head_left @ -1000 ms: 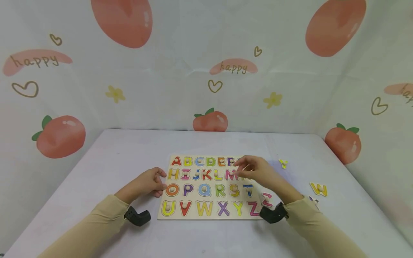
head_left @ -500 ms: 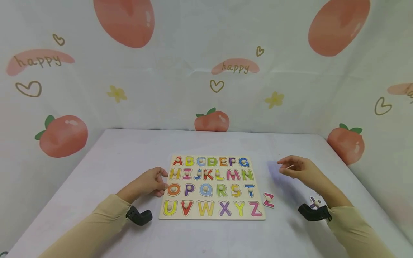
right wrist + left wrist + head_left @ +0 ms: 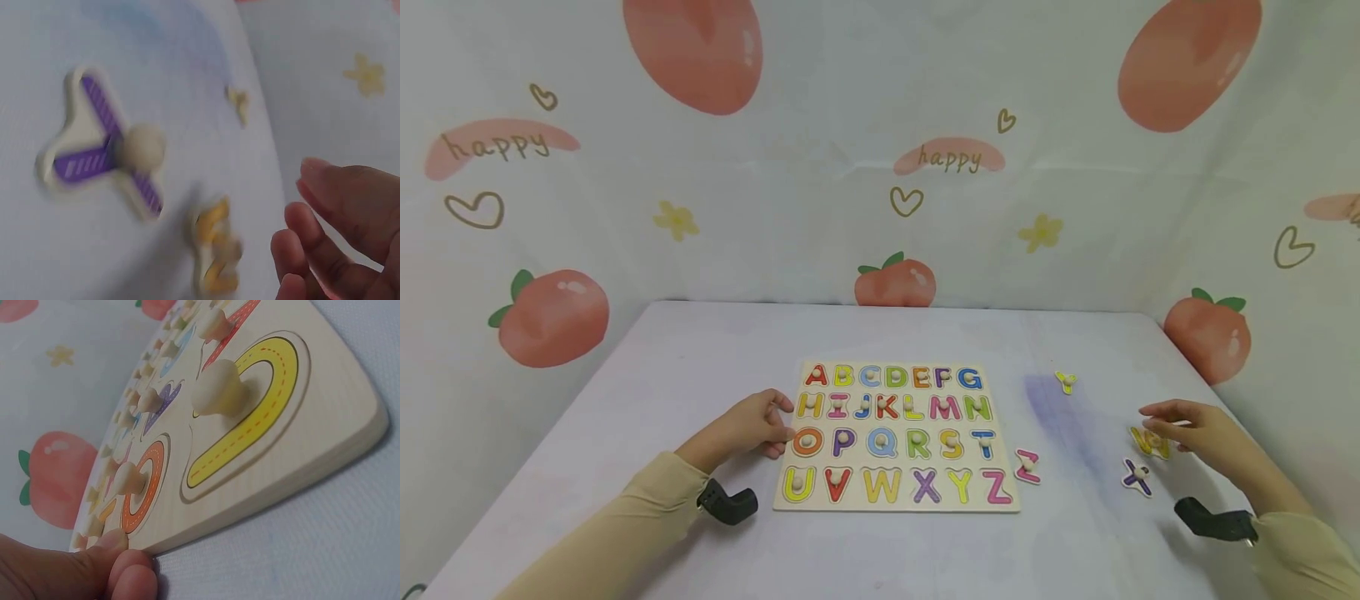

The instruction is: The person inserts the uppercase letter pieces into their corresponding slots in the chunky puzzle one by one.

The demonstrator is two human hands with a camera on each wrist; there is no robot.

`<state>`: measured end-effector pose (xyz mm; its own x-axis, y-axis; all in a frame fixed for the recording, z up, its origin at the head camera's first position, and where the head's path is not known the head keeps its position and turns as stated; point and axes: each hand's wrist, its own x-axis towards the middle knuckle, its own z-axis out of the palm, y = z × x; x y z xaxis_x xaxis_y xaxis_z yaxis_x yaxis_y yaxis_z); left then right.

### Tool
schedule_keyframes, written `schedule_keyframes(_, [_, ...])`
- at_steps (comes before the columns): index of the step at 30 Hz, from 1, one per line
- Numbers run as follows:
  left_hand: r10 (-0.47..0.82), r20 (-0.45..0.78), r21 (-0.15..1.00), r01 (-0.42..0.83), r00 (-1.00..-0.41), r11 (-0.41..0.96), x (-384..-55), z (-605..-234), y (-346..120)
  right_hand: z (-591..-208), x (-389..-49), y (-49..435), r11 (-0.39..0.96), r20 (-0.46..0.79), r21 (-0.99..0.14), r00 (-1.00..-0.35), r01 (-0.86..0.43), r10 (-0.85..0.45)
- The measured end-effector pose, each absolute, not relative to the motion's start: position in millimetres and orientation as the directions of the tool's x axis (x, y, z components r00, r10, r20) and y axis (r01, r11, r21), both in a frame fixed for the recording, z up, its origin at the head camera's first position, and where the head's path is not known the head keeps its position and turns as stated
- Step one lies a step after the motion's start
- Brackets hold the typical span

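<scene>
A wooden alphabet puzzle board (image 3: 895, 462) lies on the table, its letters fitted with round knobs. In the bottom row, the W, X, Y and Z spots show no knobs. My left hand (image 3: 752, 425) grips the board's left edge beside the O, the thumb (image 3: 112, 540) on the rim and other fingers curled at its side. My right hand (image 3: 1198, 429) hovers just over the yellow W piece (image 3: 1150, 447), fingers loosely bent with nothing between them. Near it lies the purple X piece (image 3: 106, 122), knob up.
The pink Z piece (image 3: 1027, 467) lies just off the board's right edge. Farther back is the small yellow Y piece (image 3: 1066, 382), beside a bluish stain (image 3: 1060, 417) on the white tablecloth. A fruit-print curtain (image 3: 775, 208) stands behind the table.
My right hand has moved from over the board's M area rightward, past the Y piece, to the W piece, holding nothing now. My left hand has stayed at the board's edge.
</scene>
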<state>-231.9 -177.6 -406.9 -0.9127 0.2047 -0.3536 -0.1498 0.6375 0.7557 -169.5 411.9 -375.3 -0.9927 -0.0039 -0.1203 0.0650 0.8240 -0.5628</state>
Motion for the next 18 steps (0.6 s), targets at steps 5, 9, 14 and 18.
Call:
schedule_keyframes(5, [0.206,-0.357,0.763,-0.157,-0.911,0.627,-231,-407,-178,-387,-167,431,0.820,-0.220,-0.550,-0.975,0.154,0.036])
schedule_keyframes(9, [0.200,-0.357,0.760,-0.159,-0.912,0.630,-230,-408,-178,-394,-168,436,0.809,-0.257,-0.556,-0.965,0.189,0.049])
schedule_keyframes(14, [0.194,-0.357,0.761,-0.165,-0.914,0.627,-229,-408,-177,-398,-169,437,0.801,-0.264,-0.562,-0.962,0.206,0.062])
schedule_keyframes(18, [0.190,-0.357,0.762,-0.167,-0.915,0.626,-229,-408,-177,-395,-171,435,0.807,-0.288,-0.545,-0.955,0.225,0.072])
